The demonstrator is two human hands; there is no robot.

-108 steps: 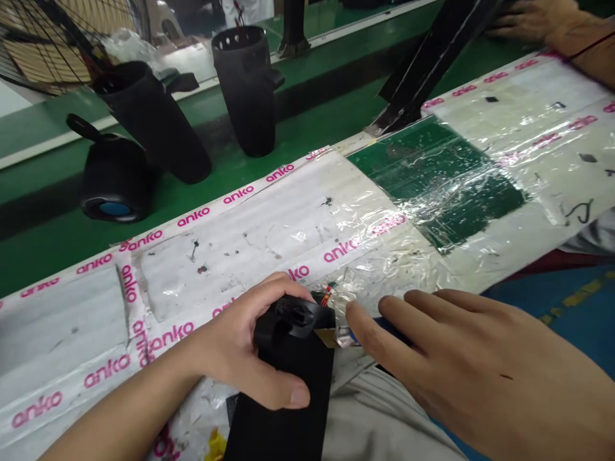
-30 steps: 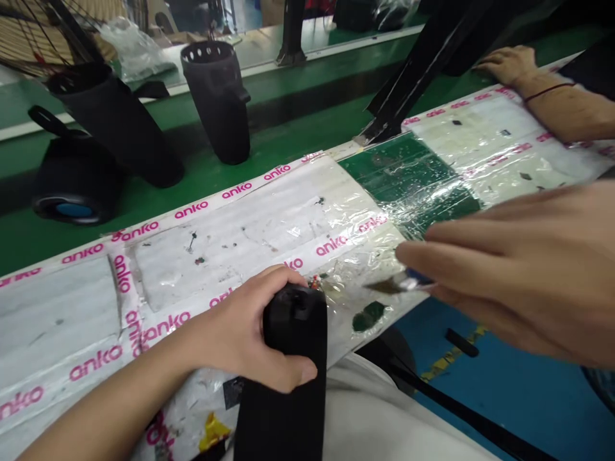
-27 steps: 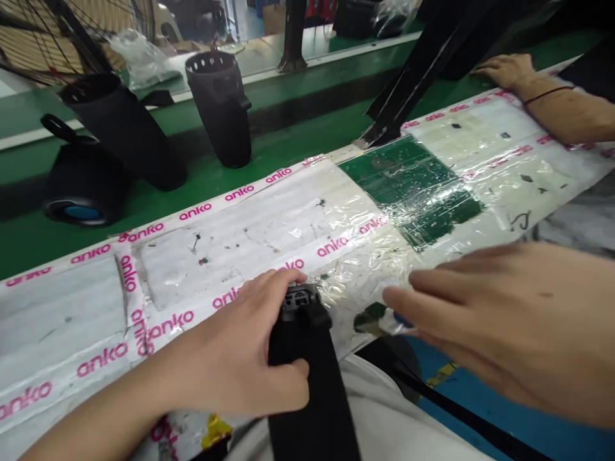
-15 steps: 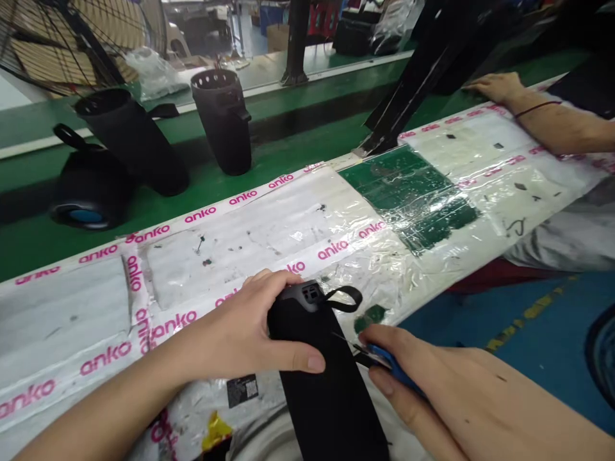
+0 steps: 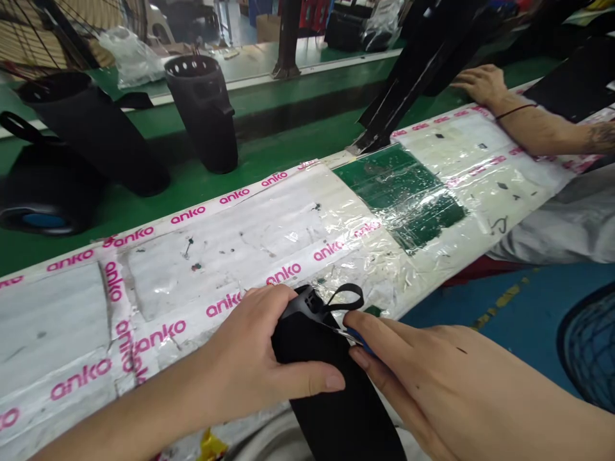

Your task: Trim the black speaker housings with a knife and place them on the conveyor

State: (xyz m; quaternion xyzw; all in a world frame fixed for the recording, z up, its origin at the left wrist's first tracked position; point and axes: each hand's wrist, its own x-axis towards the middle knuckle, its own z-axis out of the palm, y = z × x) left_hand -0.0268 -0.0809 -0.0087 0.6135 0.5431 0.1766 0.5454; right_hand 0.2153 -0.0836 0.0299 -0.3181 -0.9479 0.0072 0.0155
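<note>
The left hand (image 5: pixel 254 346) is closed around a black sleeve (image 5: pixel 327 384) with a cord loop (image 5: pixel 346 298) at its top. The right hand (image 5: pixel 423 378) pinches blue-handled scissors (image 5: pixel 358 339), their blades at the sleeve, just above the film-covered worktop (image 5: pixel 230 256).

On the conveyor belt (image 5: pixel 269 150) behind the table (image 5: pixel 62 333), a speaker sleeve (image 5: pixel 202 121) stands right of a leaning sleeve (image 5: pixel 91 134), with a round speaker (image 5: pixel 48 198) before it. Another sleeve (image 5: pixel 331 390) lies across the table's near edge between the left hand (image 5: pixel 254 352) and the right hand (image 5: pixel 432 390), which holds scissors (image 5: pixel 358 339). Another person's hand (image 5: pixel 480 86) rests far right.
</note>
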